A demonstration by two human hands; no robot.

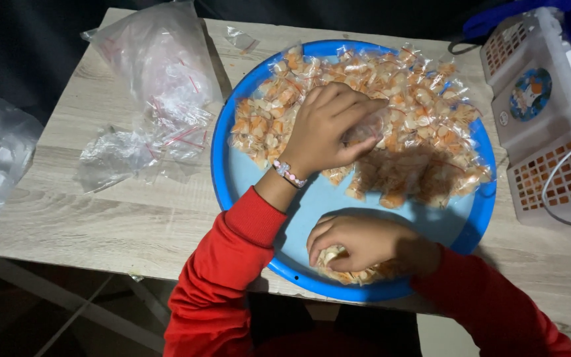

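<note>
Overhead, left hand (330,129) grasps a snack packet (365,127) (clear); right hand (358,243) clutches packets (358,272).

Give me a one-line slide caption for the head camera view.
Left hand and right hand sort small snack packets on a blue tray.

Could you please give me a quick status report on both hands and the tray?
Left hand on small clear snack packets. Right hand closed on a few packets. Round blue plastic tray half bare. Nothing blocking.
</note>
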